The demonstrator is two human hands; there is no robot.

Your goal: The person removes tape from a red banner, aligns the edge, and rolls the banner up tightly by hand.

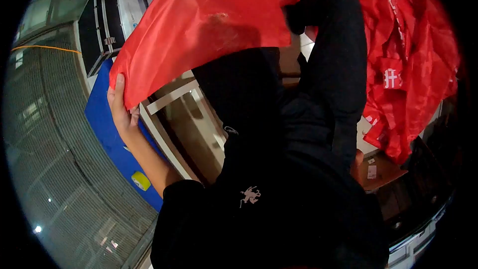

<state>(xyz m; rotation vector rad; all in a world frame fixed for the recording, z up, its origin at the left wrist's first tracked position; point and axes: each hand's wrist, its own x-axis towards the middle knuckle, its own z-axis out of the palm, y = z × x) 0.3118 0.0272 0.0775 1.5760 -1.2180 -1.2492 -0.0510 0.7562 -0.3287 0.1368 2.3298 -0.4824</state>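
A large sheet of red fabric [199,30] spreads over my lap and the upper part of the view. My left hand [122,104] grips its lower left corner, with the fingers wrapped round the edge. More red fabric with white printed characters [391,77] lies crumpled at the right, beyond my raised knee. Only a small part of my right hand or wrist [358,162] shows beside my right thigh; its fingers are hidden behind the leg.
A blue surface [107,119] at the left bears a yellow roll [141,181]. Black-framed cases [102,30] stand at the upper left. A pale frame [174,97] lies beside my leg, and a cardboard box [386,172] with a label sits at the right.
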